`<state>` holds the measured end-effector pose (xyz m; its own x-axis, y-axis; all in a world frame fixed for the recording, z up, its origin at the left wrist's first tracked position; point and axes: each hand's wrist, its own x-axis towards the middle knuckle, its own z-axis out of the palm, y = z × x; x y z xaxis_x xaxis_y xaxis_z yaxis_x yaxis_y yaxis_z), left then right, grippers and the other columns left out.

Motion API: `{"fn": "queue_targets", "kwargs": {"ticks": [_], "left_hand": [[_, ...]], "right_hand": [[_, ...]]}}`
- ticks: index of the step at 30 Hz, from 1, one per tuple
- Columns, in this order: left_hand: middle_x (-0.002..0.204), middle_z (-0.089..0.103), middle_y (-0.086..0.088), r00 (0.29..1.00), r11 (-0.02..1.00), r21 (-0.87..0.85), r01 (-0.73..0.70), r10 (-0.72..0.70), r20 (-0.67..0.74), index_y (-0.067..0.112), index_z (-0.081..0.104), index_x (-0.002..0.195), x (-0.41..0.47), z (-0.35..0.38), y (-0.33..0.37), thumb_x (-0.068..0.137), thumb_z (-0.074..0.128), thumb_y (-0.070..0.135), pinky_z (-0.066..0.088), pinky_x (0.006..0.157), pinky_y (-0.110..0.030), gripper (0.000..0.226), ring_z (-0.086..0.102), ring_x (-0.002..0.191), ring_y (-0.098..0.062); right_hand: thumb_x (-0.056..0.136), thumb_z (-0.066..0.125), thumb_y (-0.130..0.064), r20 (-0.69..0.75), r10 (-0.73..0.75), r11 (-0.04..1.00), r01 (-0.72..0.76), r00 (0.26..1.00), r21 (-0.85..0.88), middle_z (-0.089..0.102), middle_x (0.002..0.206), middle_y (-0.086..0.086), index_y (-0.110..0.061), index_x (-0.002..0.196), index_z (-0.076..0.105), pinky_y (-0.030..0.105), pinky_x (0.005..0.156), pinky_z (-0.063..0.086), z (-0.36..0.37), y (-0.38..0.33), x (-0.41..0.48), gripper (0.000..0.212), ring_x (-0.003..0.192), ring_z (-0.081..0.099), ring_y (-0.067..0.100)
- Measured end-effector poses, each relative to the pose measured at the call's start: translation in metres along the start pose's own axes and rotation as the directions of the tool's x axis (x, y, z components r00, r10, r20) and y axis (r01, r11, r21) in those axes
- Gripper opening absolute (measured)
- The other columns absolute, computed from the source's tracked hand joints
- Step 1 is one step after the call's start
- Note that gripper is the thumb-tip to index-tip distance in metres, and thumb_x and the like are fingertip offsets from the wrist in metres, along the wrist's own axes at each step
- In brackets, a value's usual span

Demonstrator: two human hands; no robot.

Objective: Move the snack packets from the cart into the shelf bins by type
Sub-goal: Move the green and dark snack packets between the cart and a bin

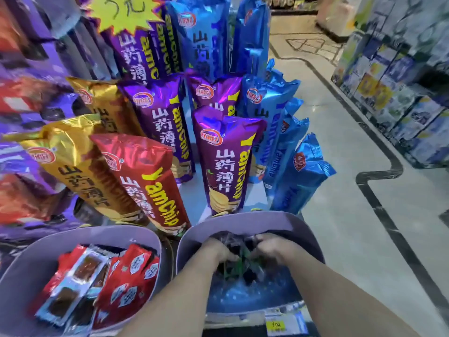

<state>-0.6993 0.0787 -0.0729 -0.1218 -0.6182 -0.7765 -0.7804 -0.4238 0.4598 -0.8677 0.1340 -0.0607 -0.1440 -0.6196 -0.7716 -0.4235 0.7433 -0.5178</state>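
Fingers [229, 257] of the left hand [216, 249] and right hand [272, 246] curl round a heap of dark snack packets [239, 242] inside the right-hand lilac bin [243, 222].

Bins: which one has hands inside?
The right lilac bin: the left hand and right hand reach into its dark packets. The other bin holds red packets.

Bright even light; foil glare; edges blurred, fisheye-warped.
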Motion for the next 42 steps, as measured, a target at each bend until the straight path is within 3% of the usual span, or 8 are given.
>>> {"fn": "queue_targets", "kwargs": {"ticks": [5,9,12,18,21,26,29,42], "left_hand": [[0.124,0.072,-0.013,0.998,0.997,0.071,-0.001,0.005,-0.056,0.007,0.064,0.129,-0.003,0.002,-0.014,0.076,0.096,0.02,0.059,0.096,-0.04,0.063,0.07,0.113,-0.03],[0.111,0.072,-0.01,1.0,0.981,0.194,0.005,0.001,-0.03,0.008,0.063,0.131,-0.01,-0.001,-0.009,0.077,0.095,0.024,0.06,0.095,-0.042,0.065,0.07,0.101,-0.028],[0.121,0.074,-0.011,0.999,0.938,0.344,-0.031,0.039,-0.016,0.013,0.061,0.138,-0.014,-0.004,-0.006,0.082,0.09,0.032,0.06,0.095,-0.042,0.066,0.073,0.107,-0.031],[0.144,0.063,-0.012,0.967,0.822,0.566,-0.064,0.191,-0.169,0.015,0.051,0.15,-0.045,-0.007,-0.001,0.096,0.067,0.04,0.054,0.105,-0.043,0.062,0.062,0.128,-0.034],[0.158,0.049,-0.014,0.93,0.774,0.63,-0.054,0.269,-0.251,0.013,0.037,0.158,-0.077,-0.011,0.0,0.103,0.057,0.044,0.045,0.115,-0.047,0.066,0.048,0.143,-0.037],[0.158,0.05,-0.001,0.772,0.723,0.675,-0.144,0.509,-0.381,0.023,0.042,0.156,-0.139,-0.031,-0.01,0.105,0.051,0.047,0.042,0.115,-0.04,0.057,0.045,0.145,-0.025],[0.155,0.05,0.005,0.707,0.683,0.726,-0.083,0.553,-0.44,0.029,0.041,0.154,-0.177,-0.046,-0.025,0.105,0.047,0.052,0.041,0.111,-0.036,0.055,0.046,0.14,-0.021],[0.168,0.029,0.013,0.619,0.826,0.53,0.192,0.317,-0.718,0.035,0.029,0.159,-0.318,-0.116,-0.237,0.105,0.035,0.059,0.025,0.123,-0.031,0.06,0.031,0.152,-0.013]], "right_hand": [[0.081,0.081,0.001,0.031,0.017,1.0,-0.017,0.999,0.001,0.068,0.113,0.022,-0.007,0.121,0.066,0.05,0.064,0.063,-0.003,0.002,-0.003,0.043,0.098,0.069,0.042],[0.08,0.084,-0.012,0.033,-0.057,0.987,0.062,0.998,-0.147,0.068,0.124,0.014,-0.017,0.131,0.067,0.045,0.084,0.062,-0.009,-0.003,-0.005,0.053,0.106,0.067,0.034],[0.089,0.075,-0.027,0.028,-0.114,0.93,0.117,0.993,-0.35,0.067,0.123,0.007,-0.02,0.133,0.065,0.029,0.092,0.051,-0.014,-0.008,-0.01,0.046,0.105,0.061,0.024],[0.095,0.061,-0.033,-0.051,-0.225,0.77,0.145,0.973,-0.621,0.068,0.114,0.012,-0.011,0.113,0.063,0.035,0.09,0.052,-0.017,-0.008,-0.029,0.029,0.107,0.063,0.033],[0.099,0.053,-0.035,-0.101,-0.307,0.669,0.139,0.946,-0.73,0.057,0.134,0.016,-0.009,0.133,0.053,0.039,0.099,0.048,-0.017,-0.008,-0.05,0.043,0.121,0.055,0.036],[0.101,0.049,-0.042,-0.195,-0.47,0.542,0.107,0.861,-0.833,0.047,0.143,0.014,-0.012,0.145,0.041,0.045,0.106,0.042,0.0,-0.019,-0.1,0.054,0.132,0.044,0.036],[0.103,0.046,-0.043,-0.208,-0.563,0.501,0.13,0.8,-0.856,0.046,0.145,0.011,-0.016,0.143,0.039,0.045,0.108,0.039,0.02,-0.035,-0.133,0.05,0.133,0.043,0.035],[0.103,0.038,-0.051,0.061,-0.848,0.17,0.38,0.526,-0.909,0.037,0.151,0.001,-0.022,0.154,0.027,0.041,0.112,0.033,0.207,-0.109,-0.244,0.06,0.137,0.038,0.028]]}}
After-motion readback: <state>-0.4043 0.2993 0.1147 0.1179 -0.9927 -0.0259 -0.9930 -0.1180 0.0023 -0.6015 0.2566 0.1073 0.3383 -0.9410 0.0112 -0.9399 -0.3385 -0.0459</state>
